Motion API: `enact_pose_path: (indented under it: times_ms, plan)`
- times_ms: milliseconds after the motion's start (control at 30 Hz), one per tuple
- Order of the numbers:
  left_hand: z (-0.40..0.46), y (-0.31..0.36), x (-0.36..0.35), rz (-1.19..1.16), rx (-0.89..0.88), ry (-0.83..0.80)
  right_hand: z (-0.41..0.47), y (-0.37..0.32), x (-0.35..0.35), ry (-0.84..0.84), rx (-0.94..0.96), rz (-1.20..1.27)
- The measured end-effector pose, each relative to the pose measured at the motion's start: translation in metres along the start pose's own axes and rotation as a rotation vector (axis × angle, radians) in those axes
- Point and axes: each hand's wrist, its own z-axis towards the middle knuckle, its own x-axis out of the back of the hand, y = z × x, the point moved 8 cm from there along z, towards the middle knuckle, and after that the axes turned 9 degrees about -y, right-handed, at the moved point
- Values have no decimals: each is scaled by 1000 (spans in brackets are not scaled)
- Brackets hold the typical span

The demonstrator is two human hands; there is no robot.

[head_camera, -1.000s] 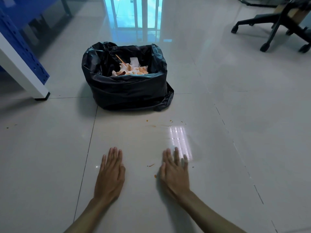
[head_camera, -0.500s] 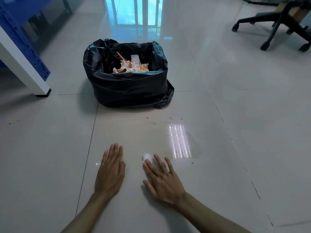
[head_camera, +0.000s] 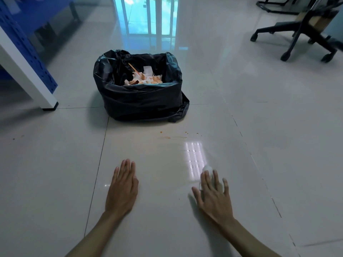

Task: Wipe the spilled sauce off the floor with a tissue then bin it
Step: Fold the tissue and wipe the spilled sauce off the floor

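Right hand (head_camera: pixel 213 193) presses tissue (head_camera: pixel 207 168) flat before the bin (head_camera: pixel 141 101); left hand (head_camera: pixel 122 190) lies open — orange sauce (head_camera: pixel 166 137) nearer the bin risks being missed.

**An office floor, by the look of it**

I am down on a glossy pale tiled floor (head_camera: pixel 259 127) in what looks like an office. A black swivel chair base on castors (head_camera: pixel 304 39) stands far right, with a second dark frame (head_camera: pixel 274 6) behind it. At my left rises a white leg (head_camera: pixel 27 71) carrying a blue perforated panel (head_camera: pixel 24 45), like a workstation or rack. Tall glass doors or windows mirror in the tiles (head_camera: pixel 148 19) ahead. A bin lined with a black bag (head_camera: pixel 141 101) sits on the floor.
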Motion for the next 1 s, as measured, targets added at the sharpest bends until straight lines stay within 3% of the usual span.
enact_pose_path:
  times_ms: [300,467,567,700,1000]
  plan:
    - [1,0,-1,24,-10,10,-17,-124,-12,30,475,-11]
    - [2,-1,-1,46,-19,25,31,-156,-5,-32,531,-82]
    - [3,-3,-1,45,-17,25,61,-152,-2,-95,476,-90]
    - [13,-1,13,10,-5,52,90,-116,10,-60,362,-60]
    - [85,-26,29,52,-81,19,121,46,41,-122,-59,-101]
